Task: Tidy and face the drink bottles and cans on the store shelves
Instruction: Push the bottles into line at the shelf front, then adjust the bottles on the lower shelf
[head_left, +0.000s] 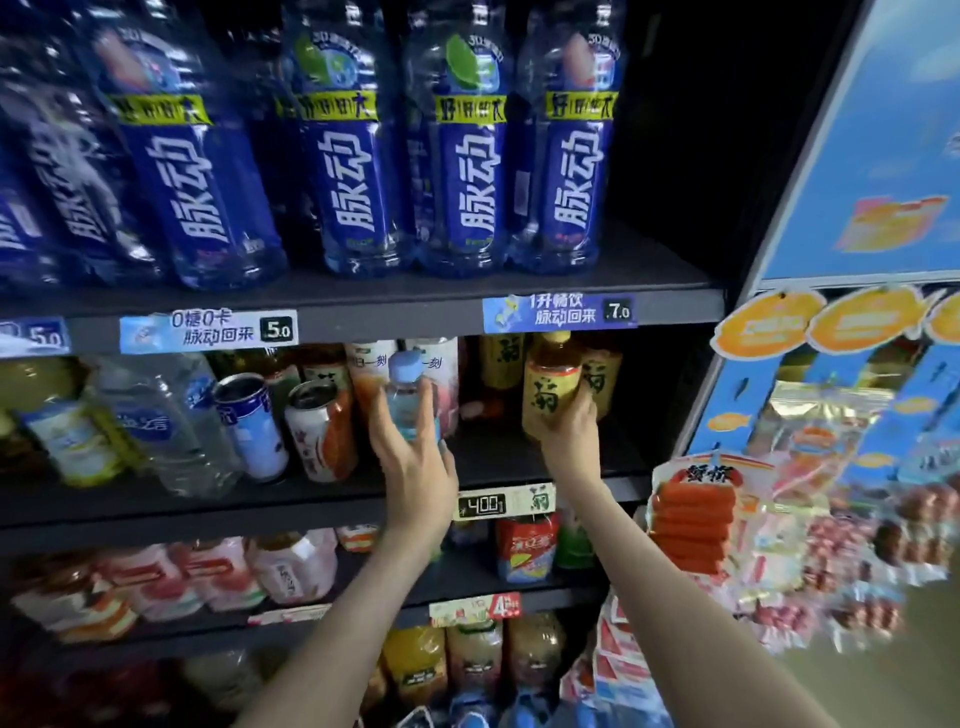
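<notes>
Blue bottles (462, 171): a row of big ones stands upright along the top shelf (649, 270) with their labels facing out. Those at the far left are blurred.
Left hand (415, 462): reaches up onto the middle shelf (493, 457), with fingers and thumb wrapped round the body of a small bottle.
Small bottle (405, 400): clear, with a pale blue cap. It is upright near the front of the middle shelf, just in front of two tall white-labelled drinks.
Right hand (571, 426): curled round the lower right side of a yellow bottle, gripping it.
Yellow bottle (550, 395): upright towards the right end of the middle shelf, well apart from the small bottle, with more of its kind close behind it.
Blue can (252, 421): on the middle shelf, left of the small bottle, and it looks tilted.
Red can (319, 431): just beside the blue can, between it and the left hand, and it looks tilted the same way.
Water bottle (166, 426): large and clear, just left of the blue can.
Price tag (504, 501): on the front edge of the middle shelf between the two forearms, reading 4.00.
Pink bottles (223, 571): lined up on the shelf below, too blurred to read.
Snack rack (810, 467): stands to the right of the shelves, hung with packets, among them an orange sausage packet (693, 514).
</notes>
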